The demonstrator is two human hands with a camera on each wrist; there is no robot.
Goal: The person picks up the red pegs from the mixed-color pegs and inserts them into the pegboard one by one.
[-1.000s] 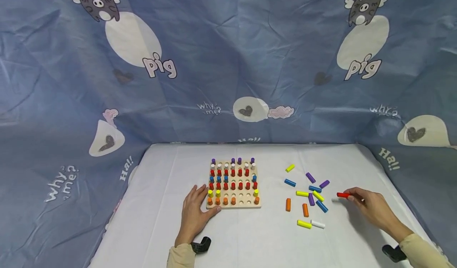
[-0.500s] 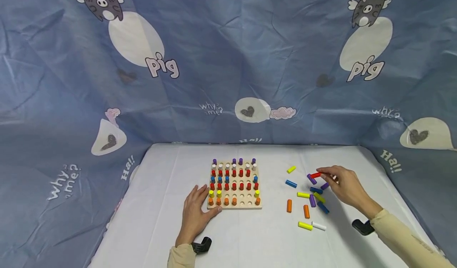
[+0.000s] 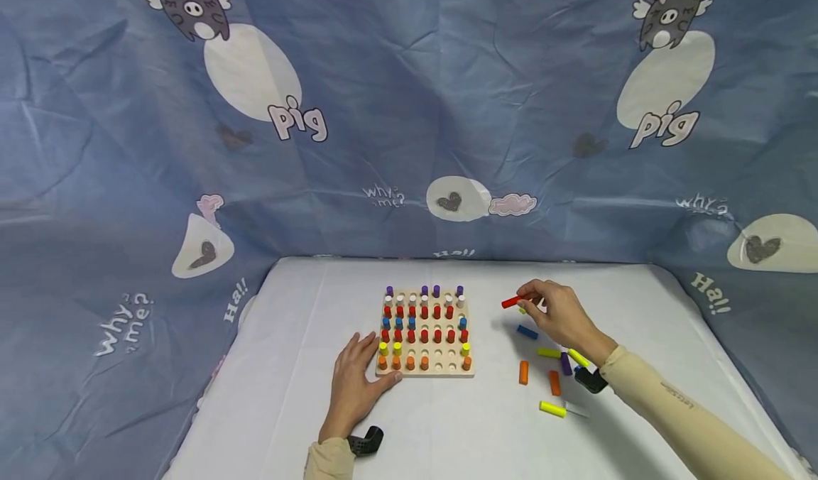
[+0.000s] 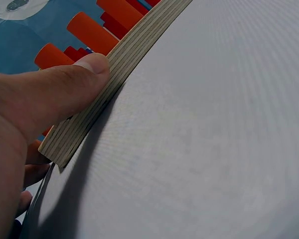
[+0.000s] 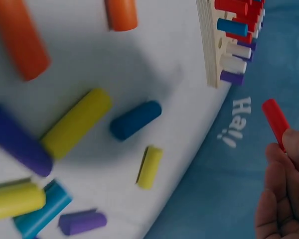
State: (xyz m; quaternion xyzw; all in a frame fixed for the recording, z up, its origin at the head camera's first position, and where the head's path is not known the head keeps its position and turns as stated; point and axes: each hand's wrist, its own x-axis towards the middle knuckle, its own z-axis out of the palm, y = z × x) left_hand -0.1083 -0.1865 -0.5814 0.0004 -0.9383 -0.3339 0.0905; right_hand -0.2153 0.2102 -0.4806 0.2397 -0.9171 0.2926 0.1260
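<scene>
My left hand (image 3: 353,384) holds the near left corner of a wooden pegboard (image 3: 434,374). Its thumb presses the layered front edge in the left wrist view, while the other fingers lie along the left side. Rows of purple, white, red, blue, yellow and orange pegs stand in the board, with bare holes among them. Right of the board, my right hand (image 3: 559,313) pinches a red peg (image 3: 510,302) between thumb and fingertips. In the right wrist view the red peg (image 5: 275,119) sticks out from the fingers, held above the table.
Loose pegs lie right of the board: a blue peg (image 3: 527,332), an orange peg (image 3: 524,372), a yellow peg (image 3: 552,409), a white peg (image 3: 576,410) and several more. The right forearm covers part of them. A blue printed cloth (image 3: 396,111) hangs behind and beside the white table.
My right hand has carried the red peg leftward and away from me, from the table's right side across the loose pegs. My left hand stays at the board's corner.
</scene>
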